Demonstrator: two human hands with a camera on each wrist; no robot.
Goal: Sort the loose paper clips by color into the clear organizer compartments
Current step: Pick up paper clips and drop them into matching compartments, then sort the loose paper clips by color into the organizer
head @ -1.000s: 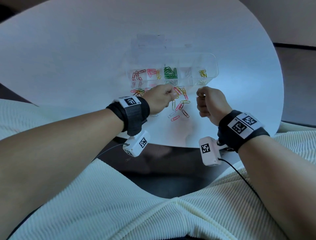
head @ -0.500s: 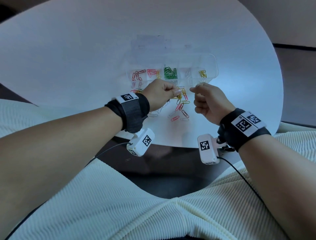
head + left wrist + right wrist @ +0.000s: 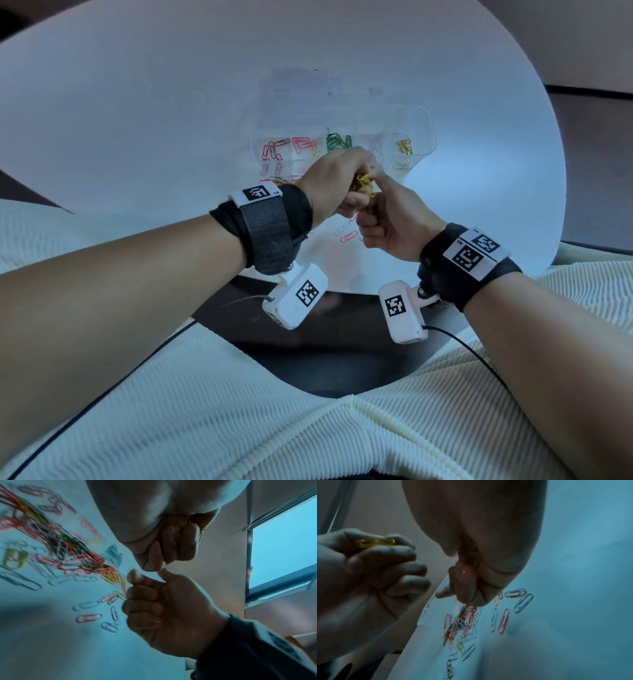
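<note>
My left hand (image 3: 356,183) hovers above the loose clips and grips a small bunch of yellow paper clips (image 3: 364,183), which also shows as yellow clips (image 3: 375,542) in the right wrist view. My right hand (image 3: 373,200) is curled in a fist against it, index fingertip at the bunch; no clip shows in its own fingers. The clear organizer (image 3: 428,137) lies just beyond, holding red clips (image 3: 272,150), pink clips (image 3: 301,144), green clips (image 3: 337,142) and yellow clips (image 3: 405,146). A mixed loose pile (image 3: 77,555) sits under the hands, mostly hidden in the head view.
The round white table (image 3: 137,120) has its near edge just below my wrists. Stray pink and white clips (image 3: 348,236) lie between the hands and that edge. One dark clip (image 3: 254,319) lies on the dark surface below the table.
Both hands rose from the pile and came together. The left hand turned up with its yellow bunch, and the right hand moved left until its index finger met it.
</note>
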